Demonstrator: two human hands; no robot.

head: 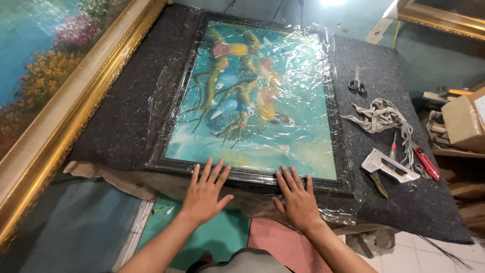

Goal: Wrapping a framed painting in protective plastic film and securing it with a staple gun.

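While both hands are laid flat with fingers spread, nothing is gripped: the left hand (204,192) and the right hand (297,198) are pressed on the near edge of a framed painting (252,96), low in the middle of the picture. The painting, showing birds on branches against a turquoise ground, is held in a dark frame and covered in clear plastic wrap (310,55), which is crinkled along the edges. It is laid on a counter (121,116) covered with dark grey felt. To the right of the painting, a pair of scissors (357,83) is seen near the upper edge, a bundle of pale cord (381,116) below it, and a metal staple gun (386,166) beside a red-handled tool (427,162) at the lower right. A large gold-framed painting (55,101) is leaned along the left side. A cardboard box (465,121) is seen at the far right.
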